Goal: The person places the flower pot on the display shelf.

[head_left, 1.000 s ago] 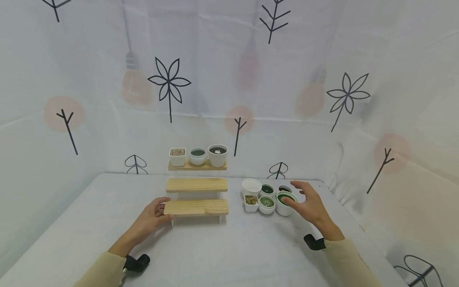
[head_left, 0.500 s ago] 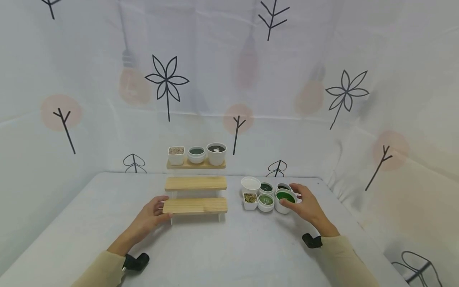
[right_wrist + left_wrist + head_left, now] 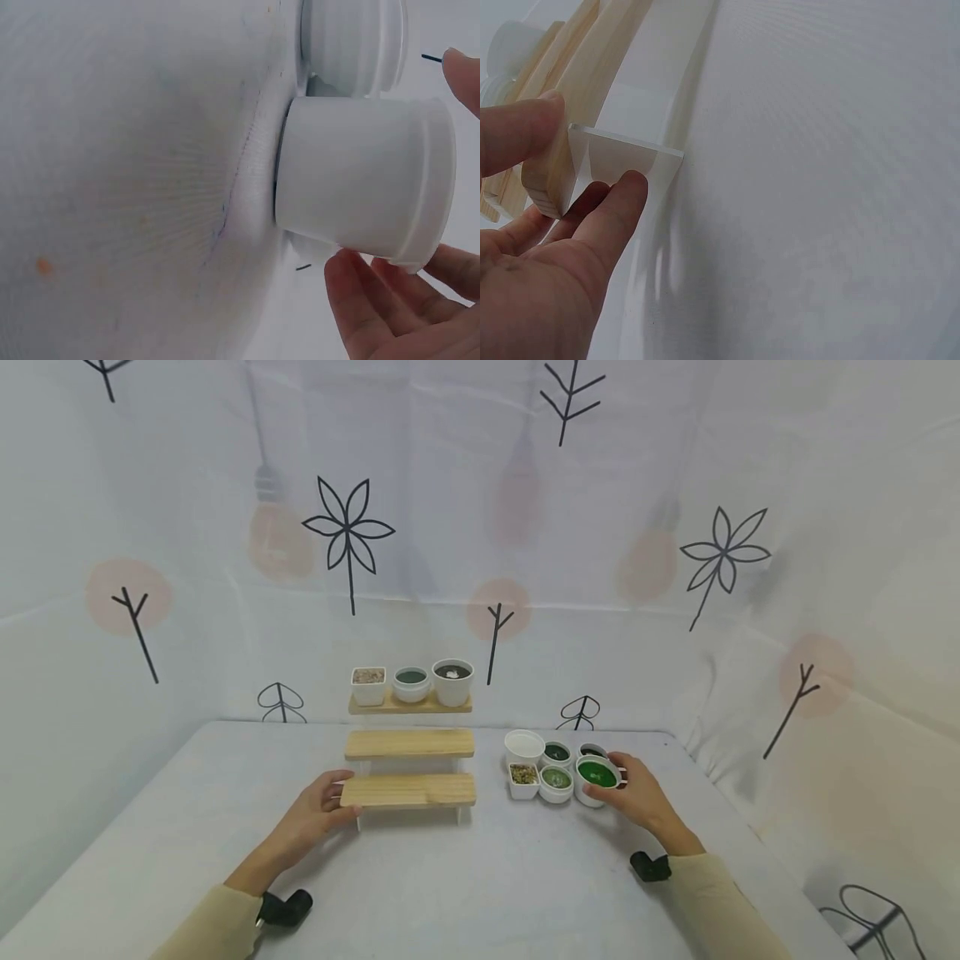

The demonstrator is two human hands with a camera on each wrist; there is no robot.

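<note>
At the left end of a three-tier stand with wooden boards and clear supports, my left hand (image 3: 306, 818) grips the lowest board (image 3: 408, 790). Its thumb lies on the wood, and the other fingers reach below beside the clear leg (image 3: 619, 154). My right hand (image 3: 643, 797) is around the right side of a round white pot (image 3: 587, 795) with bright green contents. In the right wrist view the fingers (image 3: 349, 289) are right at the pot's wall and rim, while the thumb (image 3: 463, 79) stands apart from it. The pot stands on the white surface.
Several other white pots cluster left of and behind that pot, including a square one (image 3: 523, 789) and a round one with pale contents (image 3: 525, 746). Three pots, such as a tall one (image 3: 453, 692), stand on the top board (image 3: 412, 709). The middle board (image 3: 408, 744) is bare.
My right hand has moved slightly down and closer around the pot, its fingers lowering to the side of the rim. My left hand keeps its hold on the board.
</note>
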